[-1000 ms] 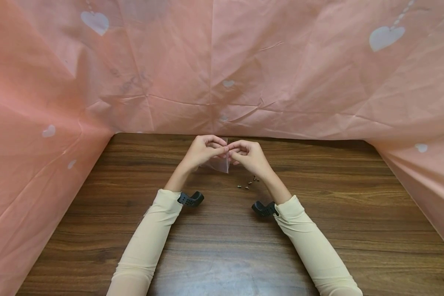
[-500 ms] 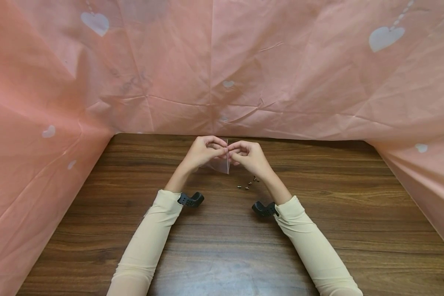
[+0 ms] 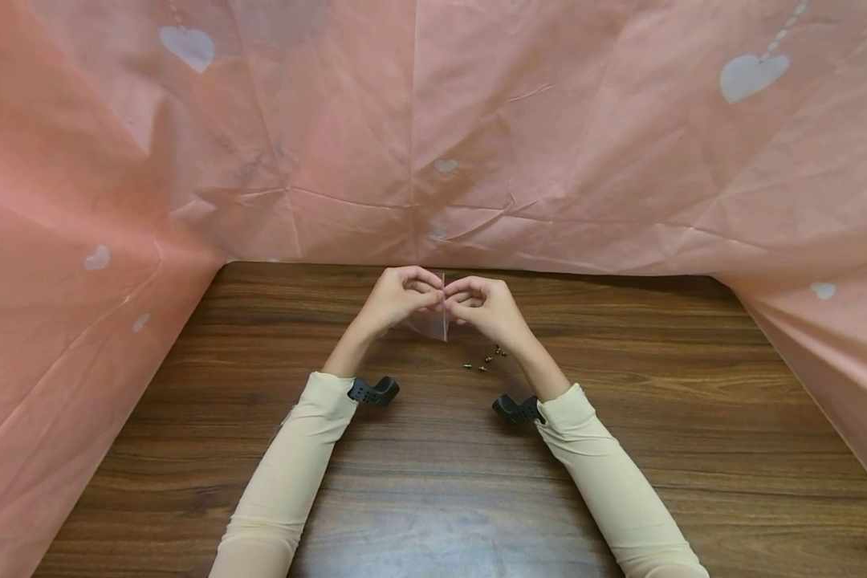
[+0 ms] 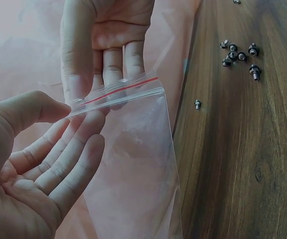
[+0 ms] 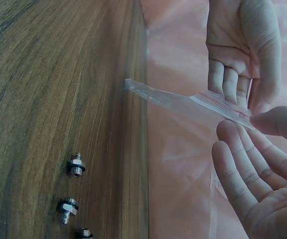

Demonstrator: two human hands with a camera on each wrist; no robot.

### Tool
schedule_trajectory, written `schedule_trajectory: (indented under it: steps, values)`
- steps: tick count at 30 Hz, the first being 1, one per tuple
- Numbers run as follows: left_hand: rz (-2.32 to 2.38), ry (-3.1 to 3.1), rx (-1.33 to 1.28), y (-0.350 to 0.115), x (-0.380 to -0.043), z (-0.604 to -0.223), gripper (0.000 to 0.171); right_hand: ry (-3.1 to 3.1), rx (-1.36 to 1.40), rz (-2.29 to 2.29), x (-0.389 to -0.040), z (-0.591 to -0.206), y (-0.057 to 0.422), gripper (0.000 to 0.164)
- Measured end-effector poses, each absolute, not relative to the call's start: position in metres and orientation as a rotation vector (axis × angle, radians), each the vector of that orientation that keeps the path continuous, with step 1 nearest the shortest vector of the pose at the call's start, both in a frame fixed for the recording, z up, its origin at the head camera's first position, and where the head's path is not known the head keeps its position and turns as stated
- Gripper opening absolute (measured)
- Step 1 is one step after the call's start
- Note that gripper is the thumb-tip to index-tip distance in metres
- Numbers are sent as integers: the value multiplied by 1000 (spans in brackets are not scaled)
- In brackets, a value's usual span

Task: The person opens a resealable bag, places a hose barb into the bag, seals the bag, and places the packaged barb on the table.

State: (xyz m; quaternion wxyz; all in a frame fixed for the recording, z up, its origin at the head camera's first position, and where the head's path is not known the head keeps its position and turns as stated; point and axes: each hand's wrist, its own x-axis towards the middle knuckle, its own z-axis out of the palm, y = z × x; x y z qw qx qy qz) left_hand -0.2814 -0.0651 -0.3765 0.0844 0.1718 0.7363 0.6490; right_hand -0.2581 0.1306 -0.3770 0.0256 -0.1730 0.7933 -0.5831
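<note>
A clear zip bag (image 4: 138,149) with a red line along its seal (image 4: 126,89) is held up between both hands, close to the far table edge. My left hand (image 3: 393,299) pinches the bag's mouth between thumb and fingers. Right beside it, my right hand (image 3: 487,307) pinches the same sealing edge, its fingertips nearly meeting the left ones. The bag looks flat, and its body hangs to the left-hand side in the head view. Several small metal threaded fittings (image 4: 254,72) with hex bodies and dark rings lie loose on the table, below the right hand in the head view.
The wooden table (image 3: 433,466) reaches back to a pink cloth (image 3: 585,160) with white hearts, which rises at the back and both sides. Dark wrist mounts (image 3: 373,391) sit on both wrists, over the cream sleeves (image 3: 282,474).
Both hands stay at nearly the same place. Their pinching fingertips have shifted slightly along the bag's mouth, toward the person. The fittings have not moved.
</note>
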Motion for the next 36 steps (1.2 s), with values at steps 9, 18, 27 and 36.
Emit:
schedule_trajectory:
  steps: [9,18,27,36]
  values:
    - [1930,2233,489,-63,-280,-378,18,2446,-548,-1821,-257,-378,130,25]
    - [1875,2316,477,-61,-279,-379,22,2500,-544,-1789,-254,-376,129,23]
    - [1914,2289,482,-60,-277,-379,19,2506,-551,-1795,-255,-377,128,22]
    - [1930,2294,494,-59,-278,-379,17,2489,-524,-1835,-255,-376,128,21]
